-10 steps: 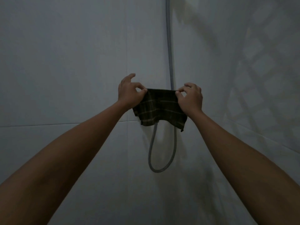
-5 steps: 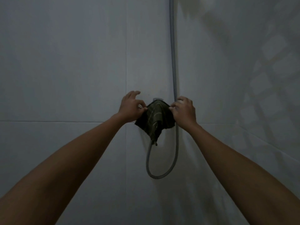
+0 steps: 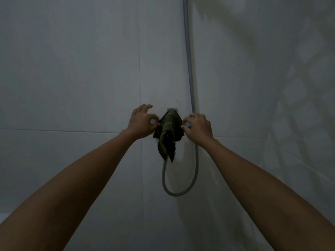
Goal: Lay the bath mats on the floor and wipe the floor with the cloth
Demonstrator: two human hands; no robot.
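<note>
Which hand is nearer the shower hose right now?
Right. The right hand sits against the shower hose by the cloth; the left hand is across the cloth, farther away.

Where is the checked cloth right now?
In the head view, centre frame, the cloth hangs from a small wall fitting, between the left hand and right hand, beside the hose.

Dark plaid cloth (image 3: 168, 131) — bunched, draped over a wall hook, hanging down.
</note>
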